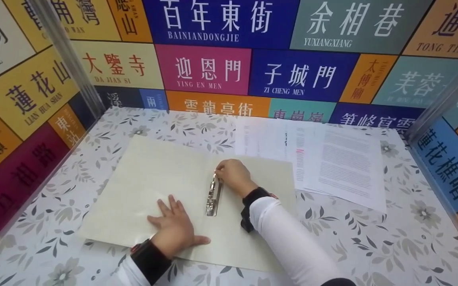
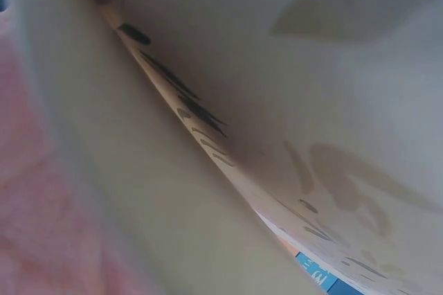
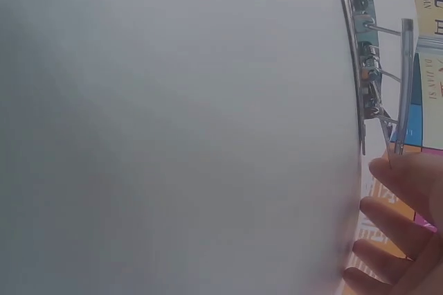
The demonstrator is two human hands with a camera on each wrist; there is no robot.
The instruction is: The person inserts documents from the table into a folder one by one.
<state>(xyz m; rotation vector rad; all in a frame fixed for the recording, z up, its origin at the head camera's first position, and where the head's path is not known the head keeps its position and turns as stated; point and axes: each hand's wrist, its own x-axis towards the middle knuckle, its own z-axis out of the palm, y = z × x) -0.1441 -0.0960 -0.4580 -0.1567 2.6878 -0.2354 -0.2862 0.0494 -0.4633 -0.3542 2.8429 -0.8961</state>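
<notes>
A cream file folder (image 1: 121, 182) lies spread flat, with a metal lever clip (image 1: 212, 202) fixed near its middle fold. My left hand (image 1: 177, 228) rests on the folder left of the clip, fingers spread and thumb pointing right. At the clip's far end, my right hand (image 1: 235, 174) pinches the tip with thumb and forefinger. The right wrist view shows the clip's bar (image 3: 406, 80) standing up from its base, its end at the fingertips of the right hand (image 3: 408, 219). In the left wrist view, the folder's edge (image 2: 138, 156) runs close beside the palm.
Several printed sheets (image 1: 344, 167) lie fanned out at the back right, partly under the folder's far edge. A leaf-patterned cloth (image 1: 372, 242) covers the table. Colourful sign-printed panels (image 1: 209, 67) wall in the back and sides.
</notes>
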